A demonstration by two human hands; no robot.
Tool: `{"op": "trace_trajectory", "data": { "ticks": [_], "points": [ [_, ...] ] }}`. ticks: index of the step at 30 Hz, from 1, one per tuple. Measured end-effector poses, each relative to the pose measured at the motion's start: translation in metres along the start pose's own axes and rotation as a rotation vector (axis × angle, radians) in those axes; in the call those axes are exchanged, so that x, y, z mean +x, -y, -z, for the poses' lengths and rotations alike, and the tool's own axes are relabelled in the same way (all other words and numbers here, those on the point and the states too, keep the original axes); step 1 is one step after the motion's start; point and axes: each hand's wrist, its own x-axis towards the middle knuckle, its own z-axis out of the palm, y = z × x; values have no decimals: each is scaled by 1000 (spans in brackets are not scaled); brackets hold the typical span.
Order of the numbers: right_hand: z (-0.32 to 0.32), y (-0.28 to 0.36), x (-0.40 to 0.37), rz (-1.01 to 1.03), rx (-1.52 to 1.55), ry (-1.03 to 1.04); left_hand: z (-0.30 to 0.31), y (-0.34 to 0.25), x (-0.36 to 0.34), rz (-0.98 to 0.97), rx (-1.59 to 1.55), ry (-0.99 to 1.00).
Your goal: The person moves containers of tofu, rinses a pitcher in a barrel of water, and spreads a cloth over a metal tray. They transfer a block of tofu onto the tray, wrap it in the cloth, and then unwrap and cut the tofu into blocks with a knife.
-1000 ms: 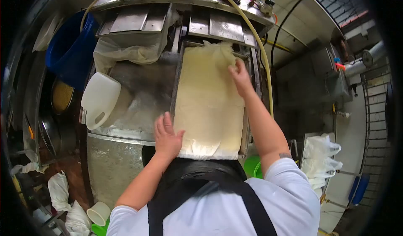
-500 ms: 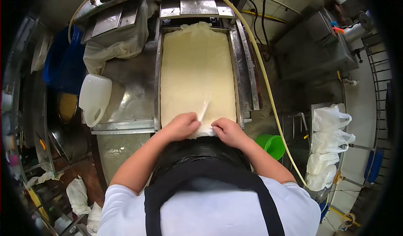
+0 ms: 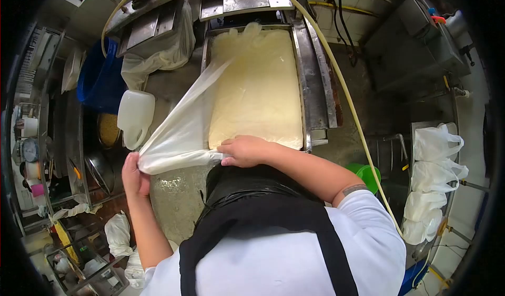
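Note:
A wide pale cream-coloured slab [image 3: 258, 91] fills a rectangular metal tray [image 3: 301, 85] in front of me. A thin white translucent cloth [image 3: 184, 117] is stretched from the slab out to the left, past the tray's edge. My left hand [image 3: 135, 174] is closed on the cloth's outer corner, off to the left. My right hand [image 3: 244, 151] grips the cloth's near edge at the front of the slab. Part of the cloth still lies on the slab's far end.
A white plastic jug [image 3: 135, 114] stands on the metal counter at left, near a blue tub [image 3: 100, 77]. A yellowish hose [image 3: 342, 101] runs down the right side. White plastic bags [image 3: 432, 175] and a green bucket [image 3: 366, 175] are further right.
My left hand has swung out to the left, pulling the cloth off the slab's left side. My right hand has shifted left along the front edge.

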Motion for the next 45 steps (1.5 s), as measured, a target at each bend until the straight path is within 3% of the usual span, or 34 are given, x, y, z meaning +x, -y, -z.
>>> {"op": "trace_trajectory", "data": {
  "ticks": [1,2,3,6,8,11,13,15,16,17,18,20,21,22,23,25,27,29,35,36,38,40,42,43,44,45],
  "points": [
    [6,1,0,-51,-45,114,0,-9,-5,-59,35,49],
    [12,2,-1,-102,-90,230,-4,-8,-12,-20,161,-50],
    [16,4,-4,-97,-93,232,-3,0,-14,-23,159,-54],
    [35,10,-27,-113,-184,176,18,56,-9,13,737,-54],
    [61,21,-62,-162,-261,66,22,93,-16,7,859,-37],
    [109,20,-149,-418,-303,-31,34,131,-23,29,873,-21],
    [144,17,-215,-695,-347,-132,8,117,-35,126,821,-23],
    [174,5,-269,-1139,-396,30,6,124,-25,105,724,-41],
    [182,8,-273,-1149,-409,24,6,125,-11,86,775,-23],
    [191,11,-274,-1235,-217,64,0,133,3,83,765,-10],
    [199,14,-274,-1309,-22,95,-14,133,21,-48,857,-4],
    [179,-12,-262,-1028,-374,-107,-49,132,60,-279,972,32],
    [180,-3,-226,-1030,-331,-194,-75,132,78,-377,992,65],
    [169,-21,-203,-842,-289,-397,-112,122,83,-374,983,85],
    [150,-65,-178,-781,-171,-557,-147,110,87,-378,973,106],
    [130,-97,-120,-1021,-131,-549,-189,103,111,-418,1076,167],
    [104,-97,-87,-1074,-98,-649,-197,112,124,-422,1209,223],
    [81,-107,-93,-957,-155,-818,-190,126,131,-375,1167,260],
    [61,-87,-111,-983,-131,-789,-169,123,84,-303,1187,313],
    [65,-87,-110,-917,-240,-819,-169,119,77,-305,1212,298],
    [77,-106,-103,-669,-539,-874,-194,108,80,-981,1238,80],
    [118,-108,-62,-514,-750,-859,-241,95,101,-952,1100,275],
    [150,-126,-17,-477,-704,-723,-301,105,126,-820,1081,497],
    [159,-130,6,-467,-702,-709,-331,101,130,-663,1147,555],
    [166,-132,29,-605,-569,-614,-354,97,134,-500,1207,608],
    [173,-134,48,-741,-436,-512,-364,108,147,-556,1234,682]
  ]
}}
